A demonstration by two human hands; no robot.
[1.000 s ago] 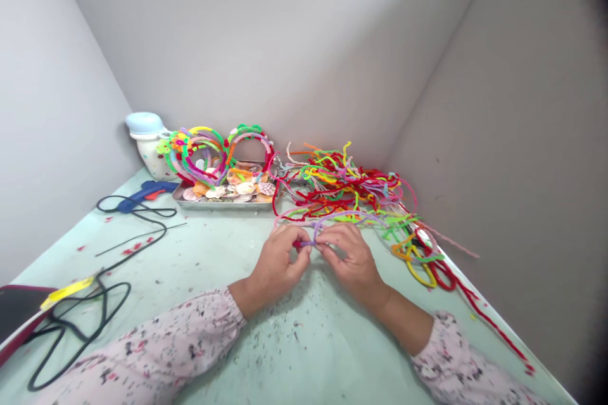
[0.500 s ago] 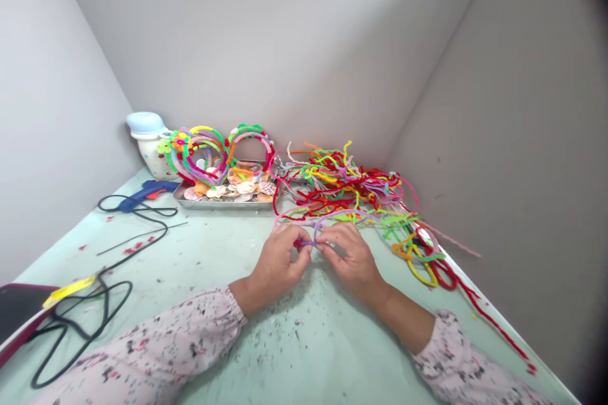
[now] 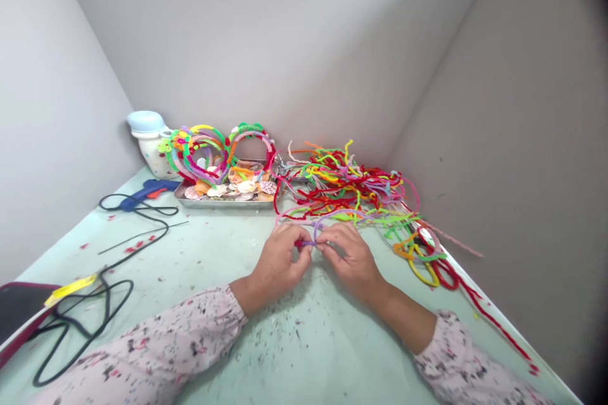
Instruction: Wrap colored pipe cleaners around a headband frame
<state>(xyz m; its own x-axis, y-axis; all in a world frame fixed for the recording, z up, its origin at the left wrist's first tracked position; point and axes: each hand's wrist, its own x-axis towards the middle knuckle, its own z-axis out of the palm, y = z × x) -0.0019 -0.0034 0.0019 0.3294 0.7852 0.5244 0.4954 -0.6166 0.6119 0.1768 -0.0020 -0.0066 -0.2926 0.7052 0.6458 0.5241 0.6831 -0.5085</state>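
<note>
Left hand (image 3: 278,259) and right hand (image 3: 351,259) pinched together on a lilac pipe cleaner (image 3: 317,228)

I have the pipe cleaner held between both sets of fingertips, right in front of me above the counter (image 3: 285,348), its loop arching up past the hands, with a small red twist (image 3: 299,243) at the left fingertips. Just beyond the right hand sprawls a tangled pile of chenille stems (image 3: 346,186), its strands crowding close to the loop. Beyond the left hand sit a metal tray (image 3: 223,204) of seashells, pipe-cleaner headbands (image 3: 204,155) and a white jar (image 3: 152,152). Farther left lies a blue glue gun (image 3: 147,188), its black cord (image 3: 107,307) trailing toward me.
</note>
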